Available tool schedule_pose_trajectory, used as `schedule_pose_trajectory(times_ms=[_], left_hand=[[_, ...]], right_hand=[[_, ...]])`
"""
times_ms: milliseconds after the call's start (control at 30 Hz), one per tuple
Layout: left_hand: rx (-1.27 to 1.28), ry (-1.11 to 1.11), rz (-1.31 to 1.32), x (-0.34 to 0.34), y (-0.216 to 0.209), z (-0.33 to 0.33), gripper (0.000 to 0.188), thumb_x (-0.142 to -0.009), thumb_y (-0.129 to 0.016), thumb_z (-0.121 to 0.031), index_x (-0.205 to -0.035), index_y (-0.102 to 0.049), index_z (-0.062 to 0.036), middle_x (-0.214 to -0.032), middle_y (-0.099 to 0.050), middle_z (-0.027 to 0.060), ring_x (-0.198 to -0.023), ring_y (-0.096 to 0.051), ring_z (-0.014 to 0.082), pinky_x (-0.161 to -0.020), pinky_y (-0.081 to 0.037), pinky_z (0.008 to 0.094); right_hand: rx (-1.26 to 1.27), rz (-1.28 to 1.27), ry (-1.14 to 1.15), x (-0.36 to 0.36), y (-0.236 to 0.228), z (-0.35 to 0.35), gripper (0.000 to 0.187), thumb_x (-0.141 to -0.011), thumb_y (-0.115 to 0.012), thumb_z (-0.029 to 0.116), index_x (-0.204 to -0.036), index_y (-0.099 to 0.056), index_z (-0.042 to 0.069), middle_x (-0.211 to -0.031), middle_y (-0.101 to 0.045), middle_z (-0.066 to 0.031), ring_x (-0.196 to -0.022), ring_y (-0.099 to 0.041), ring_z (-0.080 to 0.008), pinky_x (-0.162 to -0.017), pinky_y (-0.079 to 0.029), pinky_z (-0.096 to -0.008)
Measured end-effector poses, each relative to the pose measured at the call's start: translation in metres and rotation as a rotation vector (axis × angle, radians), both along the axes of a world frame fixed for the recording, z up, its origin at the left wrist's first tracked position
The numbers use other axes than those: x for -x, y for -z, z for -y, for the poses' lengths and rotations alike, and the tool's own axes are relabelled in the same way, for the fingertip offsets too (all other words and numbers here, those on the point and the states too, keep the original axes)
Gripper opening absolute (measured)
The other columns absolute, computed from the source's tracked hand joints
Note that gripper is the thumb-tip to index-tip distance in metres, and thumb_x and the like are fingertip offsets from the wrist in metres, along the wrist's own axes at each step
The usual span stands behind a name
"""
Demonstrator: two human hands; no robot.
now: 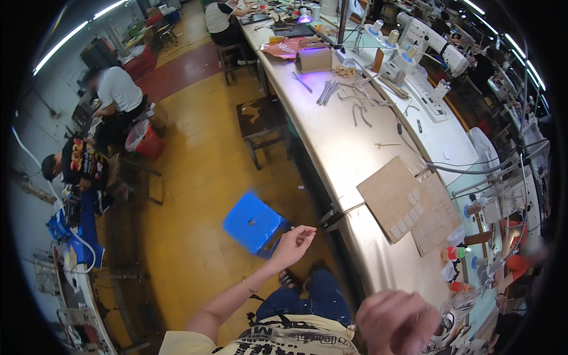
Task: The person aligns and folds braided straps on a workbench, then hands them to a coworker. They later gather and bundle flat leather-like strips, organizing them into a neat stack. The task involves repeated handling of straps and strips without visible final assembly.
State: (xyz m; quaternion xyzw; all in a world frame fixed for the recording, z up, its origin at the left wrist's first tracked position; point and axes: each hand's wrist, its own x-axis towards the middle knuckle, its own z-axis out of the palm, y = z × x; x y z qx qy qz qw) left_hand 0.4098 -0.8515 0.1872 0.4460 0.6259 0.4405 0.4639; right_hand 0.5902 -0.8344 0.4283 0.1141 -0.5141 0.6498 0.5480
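My left hand (pixel 294 245) is held out over the floor beside the table, its fingers curled and pressed together. Anything between those fingertips is too small to make out. Behind that hand stands a blue plastic stool (pixel 245 220) with a hole in its seat. My right hand (pixel 399 322) is raised at the near edge of the table, smeared by motion, so its grip does not show. On the long table (pixel 337 154) to my right lie brown boards (pixel 384 192) bearing several small pale pieces (pixel 405 220).
Farther along the table are grey strips (pixel 328 92) and a cardboard piece (pixel 313 60). White sewing machines (pixel 432 44) line the right side. A dark wooden stool (pixel 260 118) stands by the table. Seated people work at left, near a red bin (pixel 145 142); another sits at the far end.
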Motion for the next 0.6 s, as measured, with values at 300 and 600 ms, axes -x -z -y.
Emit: schedule_pose_trajectory(times_ms=[300, 600], left_hand=[[0.112, 0.4, -0.519, 0.073, 0.058, -0.064, 0.042, -0.093, -0.056, -0.03, -0.127, -0.055, -0.0042, -0.12, -0.061, 0.0214, -0.115, -0.056, 0.0388, -0.099, -0.045, 0.0457], [0.122, 0.496, -0.696, 0.133, 0.032, -0.192, 0.048, -0.09, -0.063, -0.031, -0.128, -0.055, -0.0025, -0.121, -0.06, 0.0218, -0.115, -0.056, 0.038, -0.101, -0.043, 0.0442]], right_hand=[[-0.158, 0.101, -0.205, 0.046, -0.02, -0.095, 0.029, -0.097, -0.057, 0.039, -0.123, -0.062, 0.028, -0.065, -0.061, -0.0056, -0.047, -0.054, -0.0154, -0.043, -0.033, -0.029], [-0.292, 0.052, 0.002, 0.045, -0.013, -0.205, 0.032, -0.094, -0.059, 0.048, -0.112, -0.063, 0.022, -0.061, -0.058, -0.0012, -0.043, -0.05, -0.0122, -0.042, -0.032, -0.0277]])
